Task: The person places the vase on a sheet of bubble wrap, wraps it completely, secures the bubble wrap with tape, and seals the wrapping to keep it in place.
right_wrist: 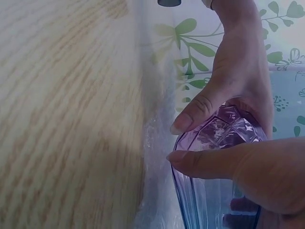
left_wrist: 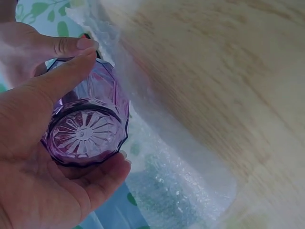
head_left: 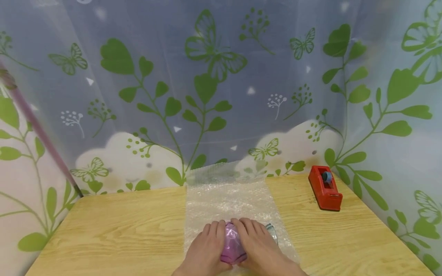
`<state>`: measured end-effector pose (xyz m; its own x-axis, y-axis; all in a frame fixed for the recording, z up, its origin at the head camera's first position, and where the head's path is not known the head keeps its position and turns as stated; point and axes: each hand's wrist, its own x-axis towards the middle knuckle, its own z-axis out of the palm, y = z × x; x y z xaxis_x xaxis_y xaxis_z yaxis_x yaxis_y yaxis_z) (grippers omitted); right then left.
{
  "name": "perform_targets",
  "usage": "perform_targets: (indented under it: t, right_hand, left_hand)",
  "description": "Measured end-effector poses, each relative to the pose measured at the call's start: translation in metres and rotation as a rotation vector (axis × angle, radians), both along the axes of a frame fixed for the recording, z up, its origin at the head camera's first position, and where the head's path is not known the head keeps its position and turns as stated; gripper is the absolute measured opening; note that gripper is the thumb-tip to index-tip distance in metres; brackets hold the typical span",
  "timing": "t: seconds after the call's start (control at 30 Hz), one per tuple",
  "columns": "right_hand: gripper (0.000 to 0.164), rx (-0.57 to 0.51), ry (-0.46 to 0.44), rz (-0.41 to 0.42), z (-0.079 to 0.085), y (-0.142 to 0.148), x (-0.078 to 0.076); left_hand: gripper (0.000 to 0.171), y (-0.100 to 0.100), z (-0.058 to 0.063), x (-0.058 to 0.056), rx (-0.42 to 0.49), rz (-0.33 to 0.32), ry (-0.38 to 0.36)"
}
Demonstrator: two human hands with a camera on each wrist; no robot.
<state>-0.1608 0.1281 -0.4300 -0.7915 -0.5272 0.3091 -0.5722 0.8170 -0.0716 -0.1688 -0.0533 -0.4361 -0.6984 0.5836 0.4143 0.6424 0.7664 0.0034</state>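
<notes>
A faceted glass tumbler (head_left: 233, 241), purple at its base and blue toward its mouth, lies tilted over a sheet of bubble wrap (head_left: 228, 199). My left hand (head_left: 206, 245) grips its left side. On the other side my right hand (head_left: 259, 245) holds it too, and a bit of blue glass shows past those fingers. In the left wrist view the tumbler's round base (left_wrist: 85, 133) has a ray pattern, with fingers curled round it. Both thumbs lie close together on the glass wall (right_wrist: 200, 138) in the right wrist view.
A red tape dispenser (head_left: 324, 188) with a small blue roll stands at the back right of the wooden table (head_left: 131, 226). Behind and beside the table hangs a leaf-and-butterfly curtain (head_left: 221, 96). A purple pole (head_left: 41, 130) slants down at the left.
</notes>
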Motion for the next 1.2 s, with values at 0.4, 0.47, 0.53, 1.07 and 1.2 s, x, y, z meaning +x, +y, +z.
perform_targets:
  t: [0.4,0.47,0.53,1.07,1.2]
  right_hand:
    - [0.089,-0.019,-0.089,-0.007,-0.005,0.002,0.004]
    - [0.089,-0.024,-0.09,-0.006,-0.007,0.003,0.005]
    - [0.09,-0.027,-0.096,-0.009,-0.008,0.003,0.005]
    - [0.087,0.009,-0.064,-0.016,-0.009,0.003,0.004]
    - [0.087,0.011,-0.074,-0.029,-0.008,0.004,0.005]
  left_hand:
    - [0.091,0.002,-0.011,0.002,0.013,-0.027,0.047]
    - [0.092,0.003,-0.013,0.002,0.011,-0.024,0.065]
    - [0.094,0.004,-0.013,0.002,0.014,-0.02,0.065]
    - [0.107,0.004,-0.013,0.004,-0.13,0.009,0.232]
    - [0.111,0.007,-0.011,0.007,-0.202,0.043,0.26]
